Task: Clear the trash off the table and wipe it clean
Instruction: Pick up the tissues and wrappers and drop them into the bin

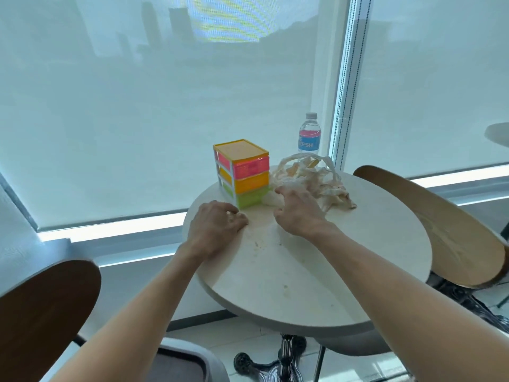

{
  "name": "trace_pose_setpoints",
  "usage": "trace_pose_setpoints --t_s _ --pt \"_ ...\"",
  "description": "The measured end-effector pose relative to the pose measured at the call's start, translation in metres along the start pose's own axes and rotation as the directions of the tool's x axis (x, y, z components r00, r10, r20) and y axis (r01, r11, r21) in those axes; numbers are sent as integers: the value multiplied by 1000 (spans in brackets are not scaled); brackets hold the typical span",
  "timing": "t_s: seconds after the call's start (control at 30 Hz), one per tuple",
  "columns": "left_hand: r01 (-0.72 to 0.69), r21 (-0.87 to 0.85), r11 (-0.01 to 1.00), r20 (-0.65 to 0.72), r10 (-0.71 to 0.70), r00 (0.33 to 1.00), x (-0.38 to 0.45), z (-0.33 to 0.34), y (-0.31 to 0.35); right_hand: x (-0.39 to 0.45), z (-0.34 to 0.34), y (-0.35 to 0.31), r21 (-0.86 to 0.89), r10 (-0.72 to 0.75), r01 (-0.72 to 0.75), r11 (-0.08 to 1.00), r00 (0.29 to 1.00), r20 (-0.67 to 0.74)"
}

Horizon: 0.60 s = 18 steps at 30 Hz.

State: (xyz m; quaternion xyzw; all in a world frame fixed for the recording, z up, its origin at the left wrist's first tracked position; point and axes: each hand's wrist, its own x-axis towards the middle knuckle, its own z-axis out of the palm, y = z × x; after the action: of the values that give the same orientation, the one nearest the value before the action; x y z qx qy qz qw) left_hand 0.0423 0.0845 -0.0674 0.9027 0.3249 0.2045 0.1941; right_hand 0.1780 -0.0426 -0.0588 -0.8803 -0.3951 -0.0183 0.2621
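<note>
A round white table [344, 271] carries scattered crumbs [259, 244] near its middle. At its far side lies a crumpled, stained plastic bag [325, 183]. My left hand [217, 230] rests on the table just left of the crumbs; its fingers are curled under, fingertips on the surface, and I see nothing held in them. My right hand [297, 213] hovers at the near left edge of the bag. Its fingers are spread and bent over a white bit of the bag, without closing on it.
A stacked drawer box [242, 172] in pink, orange and green stands at the table's far left, close to both hands. A water bottle [309, 136] stands behind the bag by the window. Wooden chairs [454, 230] flank the table at right and at lower left [41, 312].
</note>
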Motion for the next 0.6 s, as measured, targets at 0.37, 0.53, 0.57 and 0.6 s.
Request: trace_pose_setpoints --t_s 0.37,0.53,0.57,0.6 --pt "-49 -178 983 -59 39 998 5 -1 -7 27 26 -7 -168 110 -113 979 994 -28" --pt "-17 -238 971 -56 4 998 -2 -5 -7 17 17 -8 -48 74 -77 996 995 -70" --pt "-17 -246 969 -60 3 998 -4 -6 -6 15 14 -7 3 60 -60 998 994 -90" --pt "-20 -254 967 -65 4 998 -6 -7 -4 12 10 -6 59 46 -40 997 992 -114"
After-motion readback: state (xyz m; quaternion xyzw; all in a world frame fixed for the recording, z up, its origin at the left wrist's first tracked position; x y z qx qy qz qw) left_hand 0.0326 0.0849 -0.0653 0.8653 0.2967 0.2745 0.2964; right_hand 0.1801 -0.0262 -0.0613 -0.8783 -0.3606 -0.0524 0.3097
